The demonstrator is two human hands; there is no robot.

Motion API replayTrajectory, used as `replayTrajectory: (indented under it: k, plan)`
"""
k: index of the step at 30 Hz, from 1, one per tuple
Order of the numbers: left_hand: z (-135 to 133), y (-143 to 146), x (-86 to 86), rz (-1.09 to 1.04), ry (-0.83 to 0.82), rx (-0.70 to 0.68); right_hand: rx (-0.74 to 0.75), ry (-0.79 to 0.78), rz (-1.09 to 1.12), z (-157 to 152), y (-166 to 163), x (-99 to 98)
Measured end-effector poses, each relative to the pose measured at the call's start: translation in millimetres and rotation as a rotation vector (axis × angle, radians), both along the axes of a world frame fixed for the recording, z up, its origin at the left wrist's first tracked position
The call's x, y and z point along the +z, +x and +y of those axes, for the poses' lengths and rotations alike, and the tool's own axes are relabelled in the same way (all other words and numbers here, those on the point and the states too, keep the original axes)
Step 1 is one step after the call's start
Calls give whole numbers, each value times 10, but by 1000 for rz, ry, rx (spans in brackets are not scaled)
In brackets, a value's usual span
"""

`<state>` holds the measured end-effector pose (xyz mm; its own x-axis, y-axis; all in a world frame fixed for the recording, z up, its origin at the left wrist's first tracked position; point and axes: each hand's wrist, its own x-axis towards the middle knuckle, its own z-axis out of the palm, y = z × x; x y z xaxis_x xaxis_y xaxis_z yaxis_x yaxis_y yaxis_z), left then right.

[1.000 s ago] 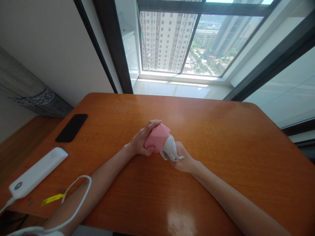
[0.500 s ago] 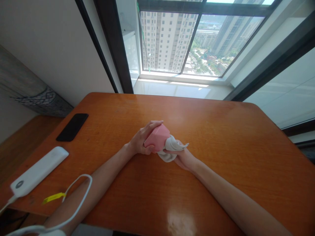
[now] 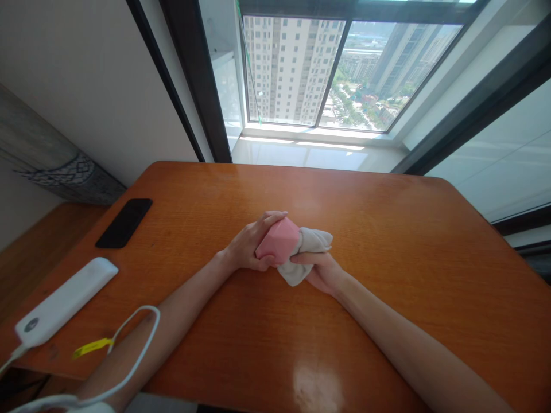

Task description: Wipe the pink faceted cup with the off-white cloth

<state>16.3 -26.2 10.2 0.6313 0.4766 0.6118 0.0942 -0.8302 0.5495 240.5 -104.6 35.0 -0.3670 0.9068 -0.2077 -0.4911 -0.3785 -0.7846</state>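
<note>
a: where's the pink block (image 3: 279,240)?
b: well to the right of the black phone (image 3: 124,222), over the same wooden table (image 3: 387,229). the left hand (image 3: 247,246) grips it, fingers across the top and thumb underneath.
a: and the right hand (image 3: 321,271)?
b: clenched around a white cloth (image 3: 307,246), which touches the block's side facing away from the phone.
a: anything else?
b: a white flat device (image 3: 64,301) with a cable, just nearer the person than the phone.
</note>
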Motion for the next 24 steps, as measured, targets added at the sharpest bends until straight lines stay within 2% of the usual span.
replayTrajectory:
  k: [8,15,17,20,22,23,24]
  plan:
    - [10,13,-20,-28,-32,-51,-33,-20,-4,-13,7,-89]
    - [8,19,-17,-20,-95,-48,-49,-73,78,35,30,-90]
    - [38,26,25,-45,0,0,-45,-92,111,48,42,-74]
    - [20,65,130,-141,349,121,-47,-107,147,59,48,-40]
    - [-149,107,188,-248,606,144,-49,-112,145,59,43,-23]
    - [-304,124,200,-266,673,105,-47,-117,137,58,39,-18]
    - [-504,134,197,-235,643,61,-41,-126,127,56,36,-17]
